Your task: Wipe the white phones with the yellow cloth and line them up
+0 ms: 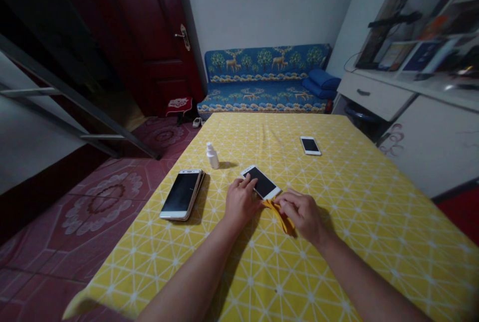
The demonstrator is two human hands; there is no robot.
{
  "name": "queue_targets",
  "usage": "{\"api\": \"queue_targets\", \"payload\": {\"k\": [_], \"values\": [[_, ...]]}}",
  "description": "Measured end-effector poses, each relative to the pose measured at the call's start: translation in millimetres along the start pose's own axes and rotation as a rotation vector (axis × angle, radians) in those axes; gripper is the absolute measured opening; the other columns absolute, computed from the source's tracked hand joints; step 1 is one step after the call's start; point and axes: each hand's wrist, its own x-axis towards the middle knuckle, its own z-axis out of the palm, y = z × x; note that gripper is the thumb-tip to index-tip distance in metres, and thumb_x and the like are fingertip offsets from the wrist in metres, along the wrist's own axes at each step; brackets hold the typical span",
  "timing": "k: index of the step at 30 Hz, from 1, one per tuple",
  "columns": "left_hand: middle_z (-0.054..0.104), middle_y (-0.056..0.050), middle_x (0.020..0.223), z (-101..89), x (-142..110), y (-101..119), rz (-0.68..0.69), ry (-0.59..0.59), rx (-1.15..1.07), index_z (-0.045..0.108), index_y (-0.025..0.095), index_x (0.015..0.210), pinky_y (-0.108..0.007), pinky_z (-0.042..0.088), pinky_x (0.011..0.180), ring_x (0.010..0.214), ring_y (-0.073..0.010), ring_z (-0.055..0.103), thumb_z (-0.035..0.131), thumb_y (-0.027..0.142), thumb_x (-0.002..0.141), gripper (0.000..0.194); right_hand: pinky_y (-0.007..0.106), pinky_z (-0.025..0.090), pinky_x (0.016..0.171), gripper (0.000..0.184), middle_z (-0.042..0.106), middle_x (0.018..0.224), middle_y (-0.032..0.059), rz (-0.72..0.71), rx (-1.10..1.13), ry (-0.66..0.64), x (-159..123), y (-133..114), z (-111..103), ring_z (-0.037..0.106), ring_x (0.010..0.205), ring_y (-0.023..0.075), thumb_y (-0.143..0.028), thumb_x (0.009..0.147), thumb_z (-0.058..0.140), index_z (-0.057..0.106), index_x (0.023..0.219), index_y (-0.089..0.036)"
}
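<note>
**A:** What's the left hand (241, 201) up to?

**B:** Its fingers lie across the near corner of a slim white smartphone (262, 182) with a dark screen, which sits face up. The thumb is out of sight, so from here I can't tell whether the hand is gripping the phone or just resting on it.

**A:** And the right hand (302, 214)?

**B:** That one is curled closed, pinching a crumpled orange-yellow cloth (279, 215) between its fingers and thumb. The cloth sits just beside the phone's lower edge, between the two hands.

**A:** What's on the table around them?

**B:** It's covered by a yellow tablecloth with a white lattice print (359, 242). To the left of the hands, a large white-framed smartphone (181, 194) lies on a second flat object, though I can't make out what that is. Beyond it stands a small white plastic bottle (212, 156), upright. Farther along, well apart from the hands, a small white smartphone (310, 145) lies face up.

**A:** And past the table?

**B:** A blue sofa printed with deer and trees (264, 78) stands against the far wall.
</note>
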Motion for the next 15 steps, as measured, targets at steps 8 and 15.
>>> {"api": "queue_targets", "payload": {"k": [8, 15], "values": [[0.045, -0.015, 0.151, 5.0, 1.0, 1.6, 0.202, -0.051, -0.450, 0.052, 0.018, 0.139, -0.040, 0.046, 0.108, 0.132, -0.0254, 0.052, 0.061, 0.004, 0.074, 0.068, 0.030, 0.055, 0.073, 0.023, 0.070, 0.099, 0.0085, 0.132, -0.004, 0.311, 14.0, 19.7, 12.6, 0.068, 0.081, 0.0189, -0.031, 0.090, 0.052, 0.066, 0.104, -0.020], [0.069, -0.008, 0.113, 2.4, -1.8, 8.5, 0.259, 0.016, -0.581, 0.075, 0.020, 0.076, -0.038, 0.055, 0.090, 0.104, -0.0219, 0.066, 0.055, -0.004, 0.069, 0.032, 0.038, 0.048, 0.095, 0.042, 0.061, 0.122, 0.0116, 0.130, -0.347, 0.155, 41.1, 13.7, 16.2, 0.060, 0.112, 0.0249, -0.025, 0.084, 0.059, 0.057, 0.125, -0.019]]}}
